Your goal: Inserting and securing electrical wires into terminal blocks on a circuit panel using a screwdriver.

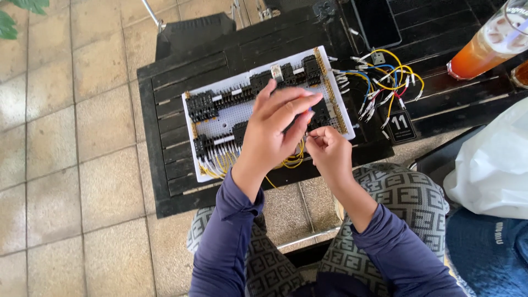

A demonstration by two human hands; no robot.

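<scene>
The left hand (275, 129) hovers over the white board (264, 113), its grip loose and open, fingers spread, the fingertips near a small blue-and-orange piece I cannot make out. The right hand (329, 151) sits just beside it at the board's near edge, its grip pinched shut on a thin yellow wire (297, 160). The board carries rows of black blocks and lies on a dark slatted surface (165, 143). To its right lies a bundle of loose coloured wires (385, 77), then a small black square sign (401, 126). A tall orange drink (487, 44) stands further right, and a white bag (489, 165) sits nearer.
</scene>
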